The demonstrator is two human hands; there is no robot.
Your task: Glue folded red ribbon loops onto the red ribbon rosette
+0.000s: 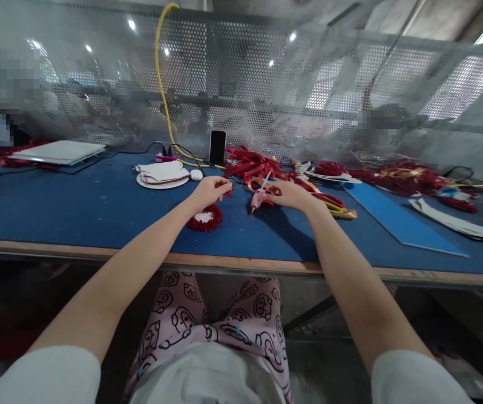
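My right hand is wrapped round the handle of a pink glue gun, its nozzle tilted down over the blue tabletop and a pale glue stick rising from its back. My left hand pinches a small piece of red ribbon between thumb and fingertips, above the table. Just below the left wrist lies a round, ruffled dark red piece with a white middle, partly covered by the forearm. Behind the glue gun is a heap of red ribbon. Scissors with red handles lie beside my right wrist.
White cut card pieces are stacked left of centre, near a white earbud case. A phone stands upright behind. A blue board and curved white strips lie right. A yellow cable hangs before the perforated metal screen.
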